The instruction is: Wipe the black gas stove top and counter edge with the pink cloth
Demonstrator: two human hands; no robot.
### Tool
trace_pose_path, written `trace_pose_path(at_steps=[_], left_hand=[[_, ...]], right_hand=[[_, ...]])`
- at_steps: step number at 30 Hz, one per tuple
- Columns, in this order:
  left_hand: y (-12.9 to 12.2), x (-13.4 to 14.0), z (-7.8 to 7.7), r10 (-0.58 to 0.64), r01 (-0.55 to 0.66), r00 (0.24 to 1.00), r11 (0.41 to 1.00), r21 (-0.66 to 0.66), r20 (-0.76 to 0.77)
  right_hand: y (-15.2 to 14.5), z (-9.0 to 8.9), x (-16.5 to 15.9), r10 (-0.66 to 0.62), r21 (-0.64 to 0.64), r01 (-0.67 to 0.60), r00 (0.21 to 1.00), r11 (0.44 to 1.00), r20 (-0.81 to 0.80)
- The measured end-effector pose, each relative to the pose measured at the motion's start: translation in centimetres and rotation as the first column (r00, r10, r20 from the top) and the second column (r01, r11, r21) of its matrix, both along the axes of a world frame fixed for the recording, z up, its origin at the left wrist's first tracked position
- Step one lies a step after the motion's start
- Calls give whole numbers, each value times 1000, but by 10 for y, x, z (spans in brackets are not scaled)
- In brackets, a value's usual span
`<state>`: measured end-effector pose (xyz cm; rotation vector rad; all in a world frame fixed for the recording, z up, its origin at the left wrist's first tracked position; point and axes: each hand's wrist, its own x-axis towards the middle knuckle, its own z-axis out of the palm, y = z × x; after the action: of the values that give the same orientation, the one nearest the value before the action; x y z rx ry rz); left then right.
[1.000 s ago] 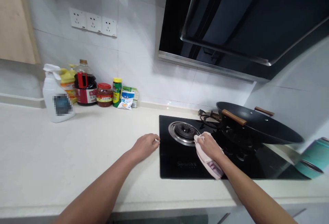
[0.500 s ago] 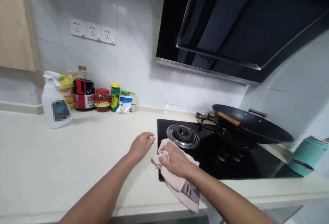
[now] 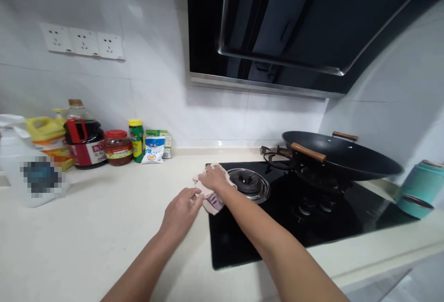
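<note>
So, gripping the cloth (image 3: 212, 201) bunched in the right hand (image 3: 212, 178) over the back left corner of the cooktop (image 3: 232, 242), probably for firmer pressure, with left hand (image 3: 181, 208) loosely curled beside it, can't tell if pinching

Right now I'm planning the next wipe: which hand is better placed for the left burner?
Likely the right hand: it holds the pink cloth right beside the left burner. The left hand is over the countertop, only at the cloth's edge.
</note>
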<state>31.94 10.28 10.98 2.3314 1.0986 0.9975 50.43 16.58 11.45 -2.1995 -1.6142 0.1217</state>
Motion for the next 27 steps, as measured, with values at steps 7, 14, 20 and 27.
trace_pose_path(at_steps=[7, 14, 20, 27], left_hand=[[-3, -2, 9, 61, -48, 993, 990, 131, -96], [1, -3, 10, 58, -56, 997, 998, 34, -57], [7, -4, 8, 22, -22, 1000, 998, -56, -5], [-4, 0, -1, -333, 334, 943, 940, 75, -23]], right_hand=[[19, 6, 10, 3, -43, -4, 999, 999, -41], [-42, -2, -6, 241, -73, -242, 970, 967, -31], [-141, -12, -14, 443, 13, -444, 891, 896, -97], [-167, 6, 8, 446, 228, -383, 790, 895, -421]])
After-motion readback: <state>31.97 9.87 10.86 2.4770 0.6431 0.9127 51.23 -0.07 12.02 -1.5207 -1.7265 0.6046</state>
